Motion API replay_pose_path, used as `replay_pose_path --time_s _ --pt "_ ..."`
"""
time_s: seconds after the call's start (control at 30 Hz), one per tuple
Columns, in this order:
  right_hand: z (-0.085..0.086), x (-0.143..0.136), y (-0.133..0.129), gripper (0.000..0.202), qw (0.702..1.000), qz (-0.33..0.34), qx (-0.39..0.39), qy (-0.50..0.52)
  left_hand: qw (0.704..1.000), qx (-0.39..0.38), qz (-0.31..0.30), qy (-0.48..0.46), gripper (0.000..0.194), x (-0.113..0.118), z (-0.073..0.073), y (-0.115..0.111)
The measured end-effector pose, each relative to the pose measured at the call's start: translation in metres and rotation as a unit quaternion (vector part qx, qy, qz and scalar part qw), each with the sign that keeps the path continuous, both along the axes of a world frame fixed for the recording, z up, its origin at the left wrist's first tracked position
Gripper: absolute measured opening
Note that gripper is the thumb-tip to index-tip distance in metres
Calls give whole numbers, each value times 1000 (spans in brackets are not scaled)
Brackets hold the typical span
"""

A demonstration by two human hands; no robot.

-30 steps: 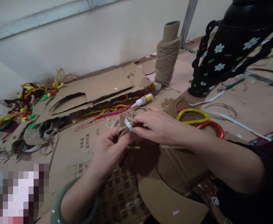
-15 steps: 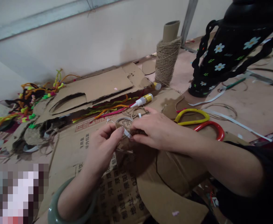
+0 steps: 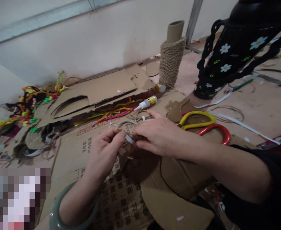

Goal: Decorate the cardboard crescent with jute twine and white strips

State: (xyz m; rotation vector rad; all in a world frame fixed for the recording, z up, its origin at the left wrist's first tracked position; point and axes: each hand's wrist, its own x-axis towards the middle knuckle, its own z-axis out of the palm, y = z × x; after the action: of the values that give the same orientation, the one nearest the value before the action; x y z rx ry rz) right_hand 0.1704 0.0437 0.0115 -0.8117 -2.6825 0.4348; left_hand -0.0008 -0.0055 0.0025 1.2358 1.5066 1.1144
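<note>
My left hand [image 3: 108, 147], with a green bangle [image 3: 56, 207] at its wrist, pinches a small brown piece wound with twine. A short white strip [image 3: 129, 139] lies across that piece between my two hands. My right hand [image 3: 156, 134] is closed on the other side of the same piece, its fingertips beside the strip; its index finger sticks out a little. Just beyond my hands are a loop of pale cord [image 3: 127, 122] and a small glue bottle [image 3: 148, 103] on its side. Below them lies printed cardboard [image 3: 70, 147].
Scissors with yellow and red handles [image 3: 199, 120] lie beside my right forearm. A twine roll [image 3: 171, 62] and a black flowered bottle [image 3: 229, 57] stand behind. Colourful pipe cleaners [image 3: 31, 102] are heaped at the left. A curved cardboard piece [image 3: 176, 207] lies in front.
Both hands have shifted very slightly to the left together with the twine-wound piece, and the white strip shows a bit more between them. Their grip looks the same.
</note>
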Motion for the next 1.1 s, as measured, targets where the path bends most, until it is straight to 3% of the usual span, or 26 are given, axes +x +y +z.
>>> replay_pose_path --time_s 0.3,0.47,1.1 --pt "1 3 4 13 1000 4 -9 5 997 -75 -20 -19 10 5 12 0" --pt "0 3 5 12 1000 3 -11 8 993 -108 -27 -44 12 4 9 0" --pt "0 3 3 14 1000 7 4 -16 998 -59 -36 -1 14 7 5 1"
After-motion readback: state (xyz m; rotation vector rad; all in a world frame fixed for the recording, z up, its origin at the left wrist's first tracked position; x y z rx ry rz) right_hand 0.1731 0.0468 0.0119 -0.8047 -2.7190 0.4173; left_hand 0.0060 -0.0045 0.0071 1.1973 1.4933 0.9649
